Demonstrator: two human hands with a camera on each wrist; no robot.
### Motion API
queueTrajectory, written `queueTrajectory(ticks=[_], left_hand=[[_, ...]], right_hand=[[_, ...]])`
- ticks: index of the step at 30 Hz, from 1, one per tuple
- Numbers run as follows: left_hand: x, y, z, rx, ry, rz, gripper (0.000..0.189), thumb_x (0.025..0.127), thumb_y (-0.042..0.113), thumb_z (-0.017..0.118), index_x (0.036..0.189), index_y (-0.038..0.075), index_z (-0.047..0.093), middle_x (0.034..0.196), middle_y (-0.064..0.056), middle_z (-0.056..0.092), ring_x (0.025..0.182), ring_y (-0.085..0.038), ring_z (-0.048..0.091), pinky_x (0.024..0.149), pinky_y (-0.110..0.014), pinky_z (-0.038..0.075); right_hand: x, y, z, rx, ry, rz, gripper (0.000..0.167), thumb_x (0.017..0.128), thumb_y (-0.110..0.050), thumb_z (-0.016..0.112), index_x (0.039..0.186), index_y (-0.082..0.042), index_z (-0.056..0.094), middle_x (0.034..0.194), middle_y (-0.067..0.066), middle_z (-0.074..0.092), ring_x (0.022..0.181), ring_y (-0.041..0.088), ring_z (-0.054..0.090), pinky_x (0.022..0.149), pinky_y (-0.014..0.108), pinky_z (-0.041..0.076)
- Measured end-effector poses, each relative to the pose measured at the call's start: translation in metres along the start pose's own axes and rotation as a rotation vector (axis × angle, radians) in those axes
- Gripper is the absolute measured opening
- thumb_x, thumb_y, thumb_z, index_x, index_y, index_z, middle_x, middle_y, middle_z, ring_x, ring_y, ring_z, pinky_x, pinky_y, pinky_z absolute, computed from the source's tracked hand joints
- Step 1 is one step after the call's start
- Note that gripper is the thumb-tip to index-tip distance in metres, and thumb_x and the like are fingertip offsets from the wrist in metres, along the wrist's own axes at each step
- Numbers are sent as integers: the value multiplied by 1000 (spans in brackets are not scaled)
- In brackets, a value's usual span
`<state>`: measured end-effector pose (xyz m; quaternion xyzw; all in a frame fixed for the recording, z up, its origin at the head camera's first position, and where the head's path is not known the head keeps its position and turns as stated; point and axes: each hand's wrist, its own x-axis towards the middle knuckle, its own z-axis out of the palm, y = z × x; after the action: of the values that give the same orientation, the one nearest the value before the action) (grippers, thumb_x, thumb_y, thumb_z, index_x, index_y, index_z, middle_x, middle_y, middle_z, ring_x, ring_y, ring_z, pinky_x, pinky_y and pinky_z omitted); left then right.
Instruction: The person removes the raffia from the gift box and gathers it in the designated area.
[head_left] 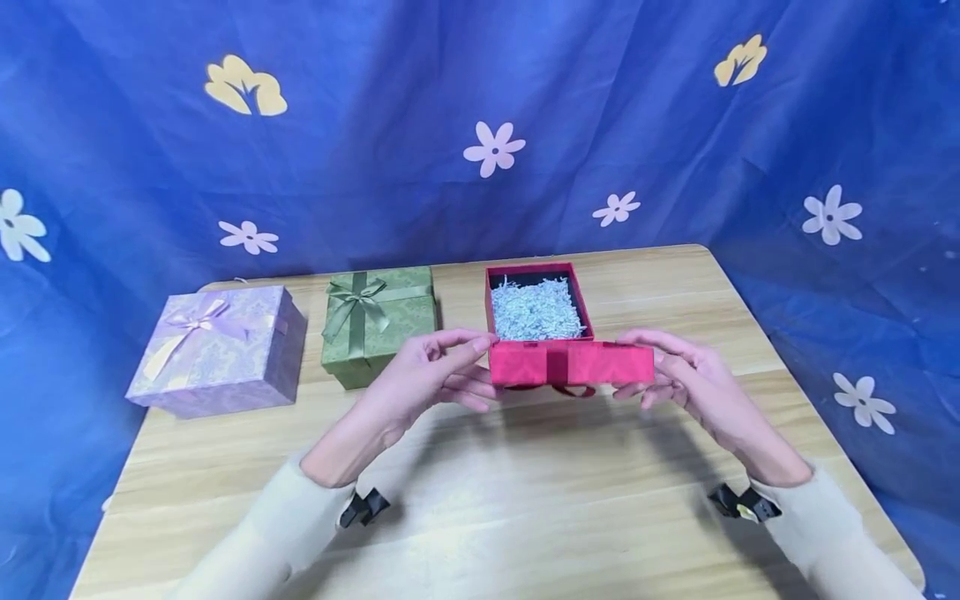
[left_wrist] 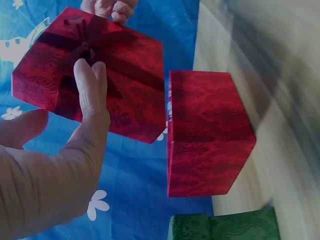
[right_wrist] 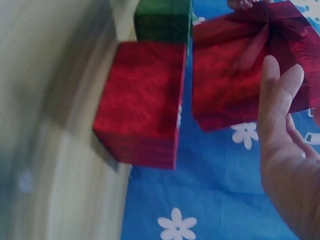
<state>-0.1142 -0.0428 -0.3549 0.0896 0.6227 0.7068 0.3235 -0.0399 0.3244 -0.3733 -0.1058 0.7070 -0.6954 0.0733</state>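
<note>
A red patterned box lid (head_left: 600, 364) with a dark red ribbon bow (left_wrist: 86, 49) is held up, tilted, between both hands. My left hand (head_left: 431, 371) grips its left end, thumb at the near upper edge and fingers beneath. At the other end my right hand (head_left: 693, 371) grips it the same way. Just beyond the lid stands the red box base (head_left: 588, 312), uncovered, with pale blue shredded paper (head_left: 536, 308) inside. In the wrist views the lid hangs close over the base's open side, at an angle to it.
Left of the red base is a green gift box (head_left: 401, 304) with a green bow. Farther left stands a lavender gift box (head_left: 225, 358) with a ribbon bow. All rest on a wood-grain table (head_left: 480, 517) before a blue flowered cloth (head_left: 375, 167).
</note>
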Motion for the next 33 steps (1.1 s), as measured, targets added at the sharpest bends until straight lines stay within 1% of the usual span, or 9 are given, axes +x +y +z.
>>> queueTrajectory(ticks=[3,6,9,12,18,21,24,28,33], left_hand=[[-5,-9,3,42,34,16,50,109,27,72,146,-5,63,111,-23,78,93,-35,80,81,-45,66],[-10,-21,7,73,59,32,50,104,24,77,143,-4,64,106,-20,80,91,-32,79,79,-42,65],[-13,-33,11,95,71,37,52,100,22,83,144,2,65,102,-16,80,87,-28,77,80,-40,64],[-15,-46,13,106,66,50,54,97,16,85,146,5,64,104,-14,78,88,-24,74,83,-38,62],[-10,-75,19,159,42,119,56,94,0,83,144,2,58,114,-20,69,95,-24,71,83,-30,60],[-6,-85,22,187,40,135,56,93,-3,81,143,1,55,120,-22,65,96,-25,69,81,-29,60],[-3,-94,25,219,46,130,56,94,-5,80,143,2,54,129,-23,60,93,-25,70,72,-29,59],[0,-104,26,249,61,116,57,93,-9,78,143,5,54,146,-25,55,93,-29,72,66,-33,59],[5,-113,26,305,88,123,61,89,-16,75,141,7,55,152,-21,55,101,-30,71,72,-35,62]], right_hand=[[-7,4,8,16,53,37,33,119,-14,46,138,-11,73,122,12,77,83,21,76,69,34,64],[-15,11,16,-61,93,91,29,118,-18,50,136,-8,70,125,13,74,95,22,76,77,36,64],[-22,21,19,-129,92,128,27,115,-16,58,138,-5,65,125,18,72,107,25,74,87,35,63],[-27,33,17,-166,66,137,29,111,-12,63,139,-4,62,122,22,70,108,25,73,91,32,61],[-32,60,9,-173,-24,92,31,109,-3,63,140,0,58,123,26,65,109,22,71,90,33,62],[-30,72,5,-165,-42,105,32,109,-2,64,140,1,56,125,26,63,110,21,70,87,33,63],[-28,82,3,-168,-54,132,31,109,-4,65,139,0,56,128,26,62,113,22,68,90,32,61],[-25,94,4,-210,-44,161,30,109,-7,68,137,-3,57,127,22,62,113,23,68,89,29,59],[-19,104,9,-272,-15,138,30,106,-4,69,135,-4,60,132,20,61,117,31,65,91,28,57]])
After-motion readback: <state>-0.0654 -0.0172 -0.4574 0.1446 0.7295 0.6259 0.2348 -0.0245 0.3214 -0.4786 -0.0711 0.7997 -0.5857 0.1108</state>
